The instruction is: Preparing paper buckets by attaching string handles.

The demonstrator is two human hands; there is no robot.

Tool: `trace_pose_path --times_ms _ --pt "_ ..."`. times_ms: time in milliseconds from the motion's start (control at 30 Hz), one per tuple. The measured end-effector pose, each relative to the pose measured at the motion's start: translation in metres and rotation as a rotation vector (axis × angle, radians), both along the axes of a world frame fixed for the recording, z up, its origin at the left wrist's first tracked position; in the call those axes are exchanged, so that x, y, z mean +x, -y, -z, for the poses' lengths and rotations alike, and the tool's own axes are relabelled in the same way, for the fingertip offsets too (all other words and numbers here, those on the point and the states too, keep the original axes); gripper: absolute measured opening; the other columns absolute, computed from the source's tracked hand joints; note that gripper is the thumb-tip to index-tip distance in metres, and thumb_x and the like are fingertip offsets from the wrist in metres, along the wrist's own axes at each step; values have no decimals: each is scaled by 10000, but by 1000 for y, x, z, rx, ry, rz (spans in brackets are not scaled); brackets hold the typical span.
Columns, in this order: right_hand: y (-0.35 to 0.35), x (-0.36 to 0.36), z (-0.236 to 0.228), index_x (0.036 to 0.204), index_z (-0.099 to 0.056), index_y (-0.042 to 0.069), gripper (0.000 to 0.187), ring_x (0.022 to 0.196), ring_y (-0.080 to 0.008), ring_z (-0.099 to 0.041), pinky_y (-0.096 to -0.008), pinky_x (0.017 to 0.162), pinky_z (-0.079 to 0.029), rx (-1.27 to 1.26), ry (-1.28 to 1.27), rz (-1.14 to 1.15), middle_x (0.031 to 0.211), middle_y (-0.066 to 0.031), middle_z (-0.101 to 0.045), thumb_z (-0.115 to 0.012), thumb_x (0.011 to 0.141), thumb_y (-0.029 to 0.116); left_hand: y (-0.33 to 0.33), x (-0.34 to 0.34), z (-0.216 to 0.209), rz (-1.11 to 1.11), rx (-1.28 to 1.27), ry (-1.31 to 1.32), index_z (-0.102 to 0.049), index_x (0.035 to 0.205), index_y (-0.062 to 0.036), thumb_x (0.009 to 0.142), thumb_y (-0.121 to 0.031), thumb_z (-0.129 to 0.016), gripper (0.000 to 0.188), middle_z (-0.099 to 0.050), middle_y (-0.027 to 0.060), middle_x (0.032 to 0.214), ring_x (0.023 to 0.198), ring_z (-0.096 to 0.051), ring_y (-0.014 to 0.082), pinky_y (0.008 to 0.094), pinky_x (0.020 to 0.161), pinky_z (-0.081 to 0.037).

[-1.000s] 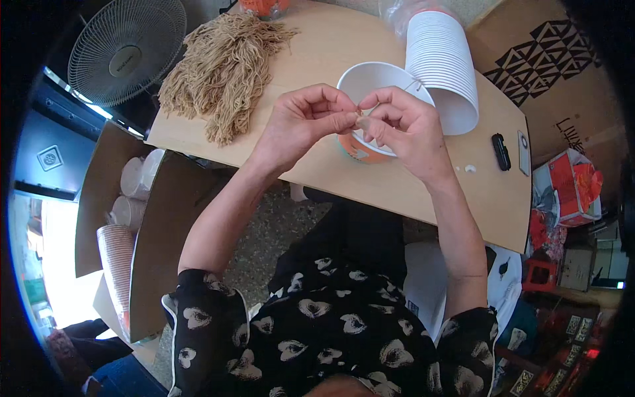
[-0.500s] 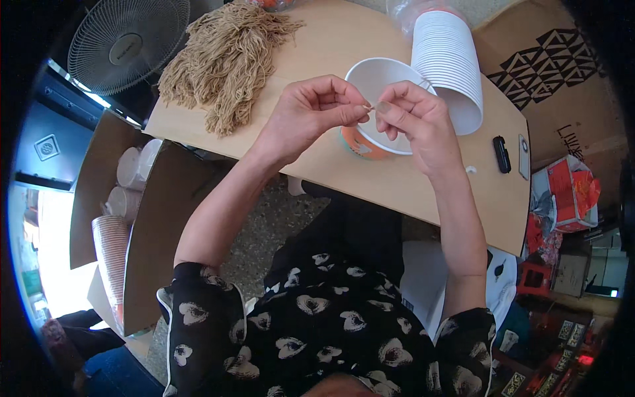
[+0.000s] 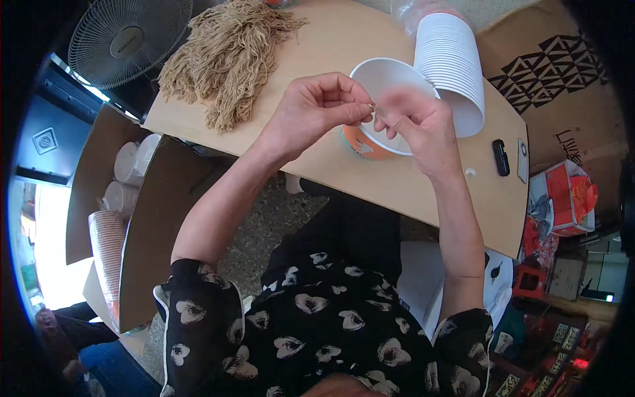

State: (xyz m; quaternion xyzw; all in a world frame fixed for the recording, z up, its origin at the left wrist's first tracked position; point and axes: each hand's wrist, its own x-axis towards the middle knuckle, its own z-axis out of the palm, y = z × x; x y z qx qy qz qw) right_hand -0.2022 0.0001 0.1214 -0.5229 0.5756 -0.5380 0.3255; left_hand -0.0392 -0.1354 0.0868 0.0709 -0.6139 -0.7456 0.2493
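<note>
Above the table, both hands meet in front of an open paper bucket (image 3: 378,71), white inside with orange on its outer wall. My left hand (image 3: 323,109) is closed, thumb and index finger pinched on a tiny piece too small to name. Beside it, my right hand (image 3: 426,129) is closed too, thumb at the same spot; its upper fingers are smeared by motion. Farther left lies a heap of tan, string-like strands (image 3: 235,63). A stack of white paper buckets (image 3: 450,63) lies tilted just right of the open one.
Right on the table (image 3: 331,40) are a black clip-like object (image 3: 501,157) and a small whitish slab (image 3: 522,160). A fan (image 3: 129,43) stands far left. An open carton (image 3: 149,231) with stacked cups (image 3: 109,258) is at the left; a large carton (image 3: 562,86) stands right.
My right hand's upper fingers have gone from a clear pinch to a motion blur. The left hand keeps its pinch in nearly the same place. The view has shifted slightly.
</note>
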Motion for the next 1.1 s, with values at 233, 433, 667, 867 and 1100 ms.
trace_pose_path --times_ms 233,433,667,867,1100 --pt "1 -6 4 1017 -636 -8 110 726 -79 -605 -212 639 -468 -4 142 -46 808 -49 -671 -612 995 96 1 -1 2 19 6 4 -682 1059 -3 921 -81 -734 166 -718 50 962 904 -674 108 256 826 -553" --pt "-1 -6 2 1039 -625 0 122 716 -85 -579 -219 638 -467 11 172 -37 821 -54 -655 -601 1003 114 1 -1 0 23 9 23 -677 1078 1 926 -86 -729 183 -719 56 964 911 -680 113 260 828 -549" --pt "0 -5 1 1043 -595 3 138 707 -90 -570 -228 638 -469 4 187 -6 814 -57 -644 -592 1015 138 1 -1 0 25 0 18 -668 1094 -2 940 -90 -715 183 -716 52 970 929 -687 121 262 834 -548" --pt "2 0 6 1023 -584 -16 154 683 -85 -548 -226 634 -463 -79 91 90 794 -46 -621 -585 1022 137 2 -2 0 27 -53 17 -660 1100 0 952 -102 -706 186 -706 46 1001 942 -681 115 261 843 -549" --pt "2 4 2 1033 -579 -21 145 686 -80 -545 -225 648 -466 -98 67 103 778 -34 -613 -589 1019 124 -3 -2 -6 5 -53 27 -671 1179 18 958 -98 -697 251 -709 37 980 911 -674 89 238 839 -553"
